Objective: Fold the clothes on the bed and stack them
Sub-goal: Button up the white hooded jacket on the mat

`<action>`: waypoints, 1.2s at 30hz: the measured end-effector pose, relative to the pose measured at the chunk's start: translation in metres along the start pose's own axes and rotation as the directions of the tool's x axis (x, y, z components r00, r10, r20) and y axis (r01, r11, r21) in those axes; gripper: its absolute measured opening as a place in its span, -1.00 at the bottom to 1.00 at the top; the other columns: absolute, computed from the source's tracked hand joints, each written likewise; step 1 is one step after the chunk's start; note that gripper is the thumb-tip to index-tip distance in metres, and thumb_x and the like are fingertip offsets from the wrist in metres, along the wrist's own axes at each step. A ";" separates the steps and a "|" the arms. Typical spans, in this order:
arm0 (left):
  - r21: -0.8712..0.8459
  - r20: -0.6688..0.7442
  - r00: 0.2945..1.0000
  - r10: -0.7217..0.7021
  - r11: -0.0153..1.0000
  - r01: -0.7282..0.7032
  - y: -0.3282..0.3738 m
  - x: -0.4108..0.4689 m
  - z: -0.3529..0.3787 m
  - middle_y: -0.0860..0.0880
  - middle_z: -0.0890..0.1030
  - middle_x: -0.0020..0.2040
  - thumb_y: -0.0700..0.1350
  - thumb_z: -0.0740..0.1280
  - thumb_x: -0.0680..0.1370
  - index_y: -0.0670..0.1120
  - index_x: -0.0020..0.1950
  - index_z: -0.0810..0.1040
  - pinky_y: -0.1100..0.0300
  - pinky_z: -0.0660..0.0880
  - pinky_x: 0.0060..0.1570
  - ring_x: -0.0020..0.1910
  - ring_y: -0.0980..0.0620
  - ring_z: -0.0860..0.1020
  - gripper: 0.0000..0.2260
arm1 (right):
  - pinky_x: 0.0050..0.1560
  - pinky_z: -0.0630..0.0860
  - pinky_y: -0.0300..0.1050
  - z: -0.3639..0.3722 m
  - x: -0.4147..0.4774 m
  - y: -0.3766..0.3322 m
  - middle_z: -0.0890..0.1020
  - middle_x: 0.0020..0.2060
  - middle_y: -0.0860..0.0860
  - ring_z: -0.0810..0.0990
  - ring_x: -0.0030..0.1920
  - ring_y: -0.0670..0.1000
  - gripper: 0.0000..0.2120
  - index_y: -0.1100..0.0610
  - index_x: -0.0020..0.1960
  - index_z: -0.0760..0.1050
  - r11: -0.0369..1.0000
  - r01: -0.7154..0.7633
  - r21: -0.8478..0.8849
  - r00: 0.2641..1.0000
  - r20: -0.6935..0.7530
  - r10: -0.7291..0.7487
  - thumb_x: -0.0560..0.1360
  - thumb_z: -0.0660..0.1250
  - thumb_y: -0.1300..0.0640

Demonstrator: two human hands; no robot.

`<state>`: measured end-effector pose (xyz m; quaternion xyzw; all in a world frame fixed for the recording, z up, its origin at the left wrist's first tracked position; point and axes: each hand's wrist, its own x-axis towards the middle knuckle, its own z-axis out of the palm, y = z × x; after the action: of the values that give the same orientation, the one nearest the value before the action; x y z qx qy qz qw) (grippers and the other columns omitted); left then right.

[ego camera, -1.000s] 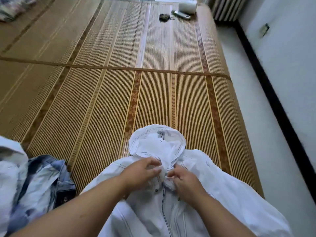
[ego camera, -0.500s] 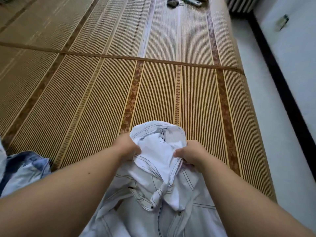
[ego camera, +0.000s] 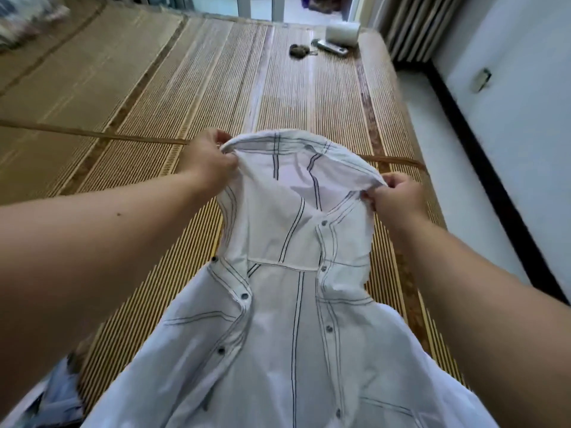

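Bed [ego camera: 139, 97] takes most of the view, covered w/ a striped bamboo mat; left side and near edge are cut off by the frame. White jacket [ego camera: 296, 319] sits centre to btm, over the near part of the bed. It is pale fabric w/ dark double-stitch lines and metal snaps down both front edges, and the front is open so the inside of the back panel shows. Hem and sleeves run out of frame at btm, so can't tell how much of it rests on the mat. Both forearms come in from the btm corners and hide the jacket's shoulders plus strips of mat. Hood [ego camera: 296, 168] is held up off the mat, stretched wide btwn the hands, its opening facing the camera. Left hand [ego camera: 210, 162] pinches the hood's left rim, fingers curled over the edge. Right hand [ego camera: 398, 196] pinches the right rim, thumb & fingertips closed on the fabric. Btm left is a blue-ish garment [ego camera: 58, 393], blurred and mostly behind the left forearm, type unclear. Top left is a patterned cloth [ego camera: 24, 23], blurred and cut off. Radiator [ego camera: 417, 26] stands past the bed's far right corner. At the far end of the bed is a white roll [ego camera: 343, 34], just beside it a small grey device [ego camera: 332, 47], poss. a remote, and near that a dark lump [ego camera: 299, 51] too small to ID.
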<state>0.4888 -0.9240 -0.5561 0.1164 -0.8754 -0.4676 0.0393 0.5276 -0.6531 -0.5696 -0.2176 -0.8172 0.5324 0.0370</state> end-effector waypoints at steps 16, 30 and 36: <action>0.254 0.335 0.913 -0.233 0.955 0.151 -0.085 -0.094 0.074 -0.08 0.50 0.26 -0.15 0.32 0.50 0.02 0.45 0.34 0.22 0.55 -0.15 -0.06 -0.05 0.59 -0.48 | 0.15 0.41 -0.20 0.048 -0.047 0.090 0.59 0.22 0.01 0.56 0.10 -0.03 -0.58 0.07 0.34 0.47 0.904 0.153 -0.400 0.946 0.325 -0.017 0.49 0.28 0.25; 0.332 0.222 0.958 -0.182 0.938 0.102 -0.112 -0.133 0.099 -0.07 0.48 0.28 -0.13 0.28 0.52 -0.04 0.39 0.43 0.10 0.36 0.21 0.29 -0.09 0.41 -0.59 | -0.20 0.37 -0.10 0.055 -0.064 0.152 0.60 -0.05 0.14 0.53 0.00 0.18 -0.82 0.14 0.02 0.56 0.640 0.056 -0.767 0.984 0.153 0.097 0.50 0.21 0.22; 0.141 -0.009 0.973 0.233 0.963 -0.229 -0.083 -0.135 0.081 -0.09 0.51 0.31 -0.28 0.29 0.53 -0.12 0.41 0.44 0.54 0.09 0.22 0.32 0.01 0.41 -0.57 | -0.35 0.31 -0.29 0.030 -0.088 0.112 0.58 -0.33 -0.08 0.52 -0.26 -0.07 -0.87 0.03 -0.22 0.54 0.916 0.125 -0.382 0.984 0.163 -0.067 0.45 0.28 0.21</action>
<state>0.6196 -0.8707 -0.6648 0.0221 -0.9129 -0.3960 0.0966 0.6334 -0.6758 -0.6672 -0.1406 -0.9171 0.3707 -0.0411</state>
